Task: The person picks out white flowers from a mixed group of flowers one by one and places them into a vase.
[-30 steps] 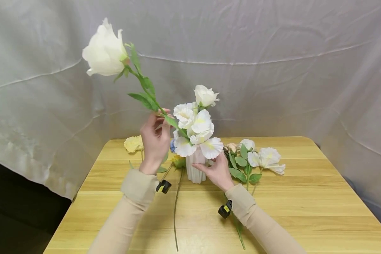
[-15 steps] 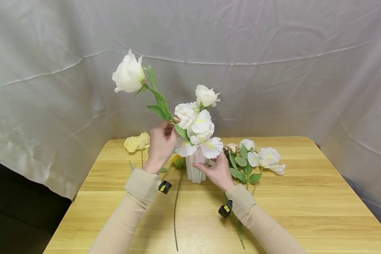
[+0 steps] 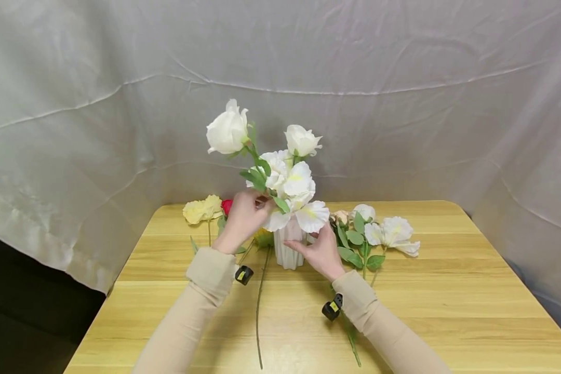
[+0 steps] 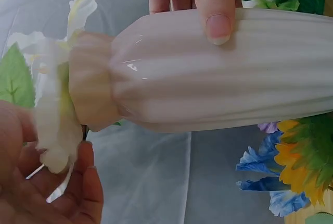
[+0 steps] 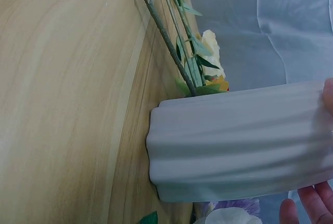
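Note:
A ribbed white vase [image 3: 288,248] stands upright on the table, holding white irises [image 3: 297,182] and a white rose [image 3: 302,140]. My right hand [image 3: 324,252] grips its side, thumb across the front; the thumb shows on the vase in the left wrist view. By the vase mouth my left hand [image 3: 244,215] pinches the leafy stem of a second white rose [image 3: 227,129], which leans left above the irises. In the left wrist view, the left hand's curled fingers [image 4: 91,187] lie close to the mouth and the iris petals. The stem's lower end is hidden.
On the left lie yellow flowers [image 3: 202,209], a red flower [image 3: 226,206] and a sunflower [image 3: 264,238], its bare stem [image 3: 259,311] pointing forward. A white iris [image 3: 393,235] and leafy stems [image 3: 355,244] lie right of the vase. Blue flowers [image 4: 270,161] lie behind it.
My left hand has moved right and down with the white rose, bringing its bloom close to the vase's flowers. The red flower has come into view. My right hand stays on the vase.

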`<action>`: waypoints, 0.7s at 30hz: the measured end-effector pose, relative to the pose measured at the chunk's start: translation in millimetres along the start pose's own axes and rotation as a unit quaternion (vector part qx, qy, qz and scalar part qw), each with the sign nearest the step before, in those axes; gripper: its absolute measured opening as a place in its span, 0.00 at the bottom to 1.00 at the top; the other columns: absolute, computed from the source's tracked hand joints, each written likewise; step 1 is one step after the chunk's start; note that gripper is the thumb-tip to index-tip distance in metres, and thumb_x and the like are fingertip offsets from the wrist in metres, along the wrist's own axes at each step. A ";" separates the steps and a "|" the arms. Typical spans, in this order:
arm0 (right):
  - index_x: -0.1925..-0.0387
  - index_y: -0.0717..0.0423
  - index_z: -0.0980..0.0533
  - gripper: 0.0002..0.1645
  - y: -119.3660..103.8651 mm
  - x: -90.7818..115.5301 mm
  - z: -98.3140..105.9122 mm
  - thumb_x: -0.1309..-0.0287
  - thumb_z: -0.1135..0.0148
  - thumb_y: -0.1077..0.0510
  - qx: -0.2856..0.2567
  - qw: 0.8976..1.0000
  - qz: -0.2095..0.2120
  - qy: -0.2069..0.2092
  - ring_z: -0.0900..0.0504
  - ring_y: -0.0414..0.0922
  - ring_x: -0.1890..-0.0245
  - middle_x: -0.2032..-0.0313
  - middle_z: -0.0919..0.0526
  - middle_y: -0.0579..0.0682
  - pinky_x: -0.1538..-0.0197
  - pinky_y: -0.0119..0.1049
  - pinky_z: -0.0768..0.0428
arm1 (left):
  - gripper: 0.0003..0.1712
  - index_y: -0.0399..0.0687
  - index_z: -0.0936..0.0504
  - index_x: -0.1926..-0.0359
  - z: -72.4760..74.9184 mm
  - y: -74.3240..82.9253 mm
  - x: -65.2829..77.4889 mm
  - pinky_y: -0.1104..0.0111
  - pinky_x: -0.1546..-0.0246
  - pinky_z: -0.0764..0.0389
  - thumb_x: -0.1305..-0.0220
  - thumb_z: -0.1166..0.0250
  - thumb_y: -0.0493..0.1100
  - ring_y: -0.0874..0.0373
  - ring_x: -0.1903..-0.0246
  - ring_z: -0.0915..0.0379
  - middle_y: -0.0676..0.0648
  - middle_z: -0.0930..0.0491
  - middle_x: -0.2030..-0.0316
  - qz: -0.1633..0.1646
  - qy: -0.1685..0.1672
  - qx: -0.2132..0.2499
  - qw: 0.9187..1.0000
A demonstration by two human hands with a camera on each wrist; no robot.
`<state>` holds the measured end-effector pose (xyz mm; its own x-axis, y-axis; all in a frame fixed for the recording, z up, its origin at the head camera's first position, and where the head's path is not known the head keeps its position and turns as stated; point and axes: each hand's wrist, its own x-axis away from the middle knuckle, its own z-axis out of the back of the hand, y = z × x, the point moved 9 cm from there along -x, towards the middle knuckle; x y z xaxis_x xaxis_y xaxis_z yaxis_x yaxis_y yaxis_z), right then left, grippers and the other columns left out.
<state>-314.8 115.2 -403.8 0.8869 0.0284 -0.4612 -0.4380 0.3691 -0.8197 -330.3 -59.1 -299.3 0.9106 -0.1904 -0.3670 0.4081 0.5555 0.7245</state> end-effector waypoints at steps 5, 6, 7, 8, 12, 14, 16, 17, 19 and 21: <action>0.34 0.56 0.37 0.54 1.3 -0.7 0.2 0.61 0.15 0.57 -0.016 1.000 -0.009 -0.001 0.21 0.56 0.40 0.40 0.23 0.57 0.39 0.54 0.18 | 0.11 0.36 0.16 0.57 -1.5 -1.5 1.5 0.58 0.56 0.12 0.35 0.42 0.37 0.46 0.58 0.15 0.39 0.13 0.58 -0.008 -0.006 0.011 1.000; 0.34 0.56 0.37 0.54 1.6 -0.7 0.3 0.61 0.15 0.57 -0.017 1.000 -0.010 -0.001 0.21 0.56 0.40 0.40 0.23 0.57 0.39 0.54 0.18 | 0.11 0.38 0.16 0.58 -1.2 -3.2 2.3 0.58 0.54 0.13 0.36 0.42 0.37 0.47 0.58 0.16 0.40 0.14 0.58 -0.005 -0.006 0.019 1.000; 0.34 0.56 0.36 0.54 1.7 -0.6 0.4 0.61 0.15 0.57 -0.017 1.000 -0.011 0.000 0.21 0.56 0.40 0.40 0.23 0.57 0.40 0.55 0.18 | 0.10 0.39 0.17 0.58 -0.5 -5.0 3.2 0.58 0.53 0.13 0.36 0.42 0.38 0.48 0.57 0.17 0.41 0.14 0.59 -0.001 -0.005 0.028 1.000; 0.34 0.56 0.36 0.54 2.0 -0.5 0.6 0.61 0.15 0.57 -0.018 1.000 -0.011 0.000 0.21 0.56 0.40 0.40 0.23 0.57 0.40 0.55 0.18 | 0.10 0.40 0.18 0.58 0.6 -6.1 4.0 0.58 0.51 0.14 0.37 0.42 0.38 0.48 0.57 0.17 0.41 0.15 0.59 0.001 -0.002 0.038 0.999; 0.35 0.57 0.36 0.53 2.6 0.1 1.6 0.61 0.15 0.56 -0.012 1.000 -0.015 0.002 0.21 0.55 0.40 0.40 0.22 0.57 0.40 0.55 0.17 | 0.12 0.41 0.19 0.56 9.1 -6.5 7.0 0.56 0.47 0.16 0.40 0.43 0.37 0.47 0.55 0.18 0.40 0.15 0.58 0.005 0.029 0.077 0.997; 0.35 0.57 0.35 0.52 2.8 0.5 1.9 0.60 0.15 0.55 -0.009 1.000 -0.018 0.002 0.21 0.55 0.40 0.40 0.22 0.57 0.41 0.55 0.17 | 0.12 0.39 0.20 0.55 15.1 -3.6 6.6 0.55 0.47 0.16 0.39 0.43 0.38 0.46 0.55 0.18 0.38 0.15 0.57 -0.002 0.056 0.093 0.994; 0.35 0.57 0.35 0.52 3.3 0.7 2.2 0.60 0.15 0.55 -0.006 1.000 -0.021 0.002 0.21 0.55 0.40 0.41 0.22 0.57 0.41 0.54 0.17 | 0.13 0.38 0.20 0.54 20.5 -1.0 5.0 0.56 0.47 0.16 0.37 0.43 0.39 0.45 0.56 0.18 0.38 0.15 0.57 -0.008 0.082 0.112 0.990; 0.35 0.57 0.35 0.52 3.5 0.9 2.1 0.60 0.15 0.55 -0.006 1.000 -0.021 0.001 0.21 0.55 0.40 0.40 0.22 0.57 0.41 0.55 0.17 | 0.14 0.38 0.20 0.52 22.9 -0.1 3.9 0.56 0.48 0.16 0.37 0.43 0.39 0.45 0.56 0.18 0.37 0.16 0.56 -0.009 0.094 0.121 0.988; 0.34 0.57 0.35 0.52 4.2 1.0 1.9 0.60 0.16 0.55 -0.006 1.000 -0.020 0.000 0.21 0.55 0.40 0.40 0.22 0.57 0.41 0.55 0.17 | 0.16 0.38 0.19 0.50 27.1 2.6 1.4 0.57 0.50 0.16 0.35 0.42 0.40 0.46 0.57 0.19 0.37 0.16 0.55 -0.014 0.113 0.139 0.984; 0.34 0.57 0.35 0.52 5.1 1.1 1.8 0.60 0.16 0.55 -0.007 1.000 -0.021 -0.002 0.21 0.56 0.40 0.40 0.22 0.57 0.41 0.54 0.17 | 0.16 0.39 0.19 0.47 29.2 5.3 -0.7 0.58 0.51 0.17 0.33 0.41 0.40 0.47 0.57 0.20 0.38 0.16 0.54 -0.015 0.121 0.152 0.981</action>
<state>-315.8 118.8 -407.9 0.9050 0.0174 -0.4250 -0.4026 0.3570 -0.8429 -326.9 -79.7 -278.1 0.8702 0.0149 -0.4925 0.4696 0.2778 0.8380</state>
